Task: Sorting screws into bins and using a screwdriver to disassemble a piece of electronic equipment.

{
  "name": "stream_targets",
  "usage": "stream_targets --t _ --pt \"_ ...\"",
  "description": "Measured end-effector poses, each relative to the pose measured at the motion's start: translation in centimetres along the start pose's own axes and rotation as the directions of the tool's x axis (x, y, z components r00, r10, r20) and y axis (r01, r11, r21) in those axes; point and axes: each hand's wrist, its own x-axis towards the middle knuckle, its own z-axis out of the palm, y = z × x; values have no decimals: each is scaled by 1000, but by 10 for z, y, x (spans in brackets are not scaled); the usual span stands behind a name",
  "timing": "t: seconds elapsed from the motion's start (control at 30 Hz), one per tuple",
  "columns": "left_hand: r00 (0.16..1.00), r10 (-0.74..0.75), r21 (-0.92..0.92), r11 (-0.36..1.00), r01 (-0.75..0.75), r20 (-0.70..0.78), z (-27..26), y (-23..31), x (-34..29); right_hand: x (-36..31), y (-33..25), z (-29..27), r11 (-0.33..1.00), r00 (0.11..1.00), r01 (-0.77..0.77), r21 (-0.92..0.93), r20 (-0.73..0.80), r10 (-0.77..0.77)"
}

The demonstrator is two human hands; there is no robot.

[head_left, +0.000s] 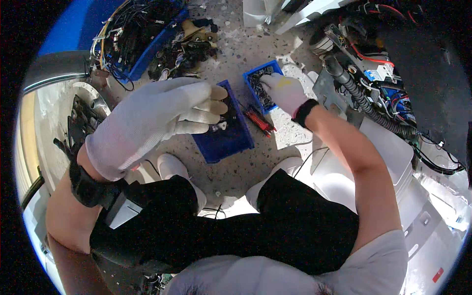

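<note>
My left hand [162, 115], in a white knit glove, is raised at the left of the middle. Its fingers are loosely bent and apart, with nothing visible in them. Below the fingertips lies a larger dark blue bin [223, 147] holding a few small parts. My right hand [286, 91], also gloved, reaches over a small blue bin [269, 109] full of small dark metal pieces [259, 88] that look like screws. Its fingers are curled together with the tips down at the pieces; what they pinch, if anything, is hidden. Red-handled tools [259, 122] rest on the floor between the bins.
A large blue crate [147, 64] of tangled cables [135, 34] stands at the far left, with dark metal parts [189, 51] beside it. To the right are a ribbed black hose [366, 101], wiring and white panels [388, 147]. My white shoes [172, 167] flank the larger bin.
</note>
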Motion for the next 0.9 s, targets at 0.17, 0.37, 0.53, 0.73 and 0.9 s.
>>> stream_targets --t 0.17,0.37,0.53,0.73,0.9 --pt "999 16 20 1000 -17 44 0 -1 -1 20 5 21 964 991 130 -234 4 -133" --pt "998 44 8 999 -45 54 -5 -4 -2 16 4 -6 995 1000 16 97 6 -17" --pt "998 62 22 998 -63 25 1 2 -4 -1 8 -9 966 990 -128 224 -38 139" --pt "999 -42 5 999 42 7 2 -1 9 14 -2 17 998 998 33 -56 -60 -36" --pt "999 18 22 1000 -19 27 -2 -1 0 20 8 20 986 999 21 -165 36 -15"
